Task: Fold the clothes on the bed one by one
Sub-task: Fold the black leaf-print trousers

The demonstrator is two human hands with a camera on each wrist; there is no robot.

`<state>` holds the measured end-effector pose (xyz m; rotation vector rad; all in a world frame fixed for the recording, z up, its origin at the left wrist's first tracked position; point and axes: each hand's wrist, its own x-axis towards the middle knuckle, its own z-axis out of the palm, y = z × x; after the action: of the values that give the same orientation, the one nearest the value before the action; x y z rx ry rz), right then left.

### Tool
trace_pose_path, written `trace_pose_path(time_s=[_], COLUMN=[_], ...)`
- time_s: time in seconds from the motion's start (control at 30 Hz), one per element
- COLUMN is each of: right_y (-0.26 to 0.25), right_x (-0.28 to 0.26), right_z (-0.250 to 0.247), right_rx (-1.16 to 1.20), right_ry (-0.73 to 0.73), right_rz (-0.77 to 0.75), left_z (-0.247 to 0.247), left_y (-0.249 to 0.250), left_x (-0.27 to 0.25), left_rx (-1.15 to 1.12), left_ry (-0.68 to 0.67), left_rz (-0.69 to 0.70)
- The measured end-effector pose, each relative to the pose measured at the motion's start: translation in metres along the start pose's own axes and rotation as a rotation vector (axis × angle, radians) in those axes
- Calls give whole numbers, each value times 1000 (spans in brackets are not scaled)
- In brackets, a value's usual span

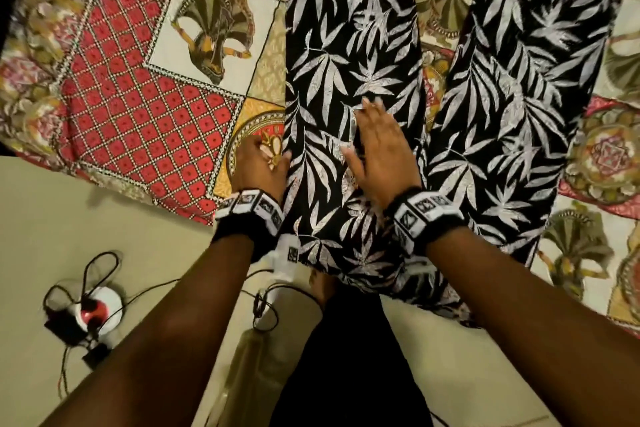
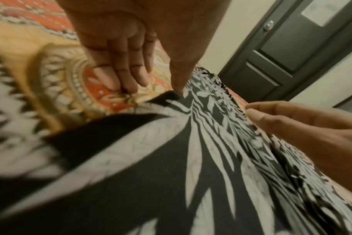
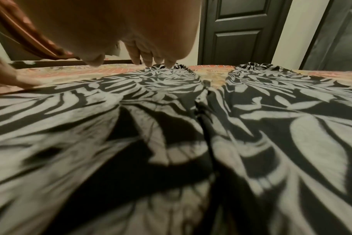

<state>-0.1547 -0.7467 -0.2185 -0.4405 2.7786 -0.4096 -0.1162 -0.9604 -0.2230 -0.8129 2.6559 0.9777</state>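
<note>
Black trousers with a white leaf print (image 1: 346, 45) lie flat on the patterned bedspread (image 1: 138, 80), their two legs spread apart and running away from me. My right hand (image 1: 377, 146) lies palm down with straight fingers on the left-side leg (image 3: 171, 127). My left hand (image 1: 259, 163) sits at that leg's left edge. Its fingers (image 2: 119, 74) point down onto the bedspread, and the thumb touches the fabric's edge (image 2: 165, 97). Neither hand plainly grips the cloth. The waist end hangs over the near bed edge.
Beige floor lies to the near left, with a round white and red socket block (image 1: 97, 308) and looping black cables. A clear bottle-like object (image 1: 249, 357) stands by my legs. A dark door (image 2: 291, 47) is beyond the bed.
</note>
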Motion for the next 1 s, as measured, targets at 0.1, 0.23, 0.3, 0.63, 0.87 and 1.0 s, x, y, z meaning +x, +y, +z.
trace_pose_path(time_s=[0.1, 0.23, 0.3, 0.63, 0.87, 1.0], right_y=[14, 38, 49, 38, 51, 79], right_x=[41, 36, 25, 80, 177, 187], right_z=[0, 11, 17, -1, -34, -43], right_rx=[-1, 4, 2, 26, 22, -39], right_ry=[-36, -72, -62, -114, -143, -225], right_rz=[49, 124, 174, 151, 22, -4], left_z=[1, -9, -21, -14, -3, -19], left_y=[10, 2, -8, 44, 111, 100], left_x=[32, 44, 43, 98, 207, 226], left_rx=[-42, -12, 48, 180, -62, -44], left_ry=[-46, -77, -42, -199, -125, -143], left_rz=[-75, -116, -157, 97, 1, -80])
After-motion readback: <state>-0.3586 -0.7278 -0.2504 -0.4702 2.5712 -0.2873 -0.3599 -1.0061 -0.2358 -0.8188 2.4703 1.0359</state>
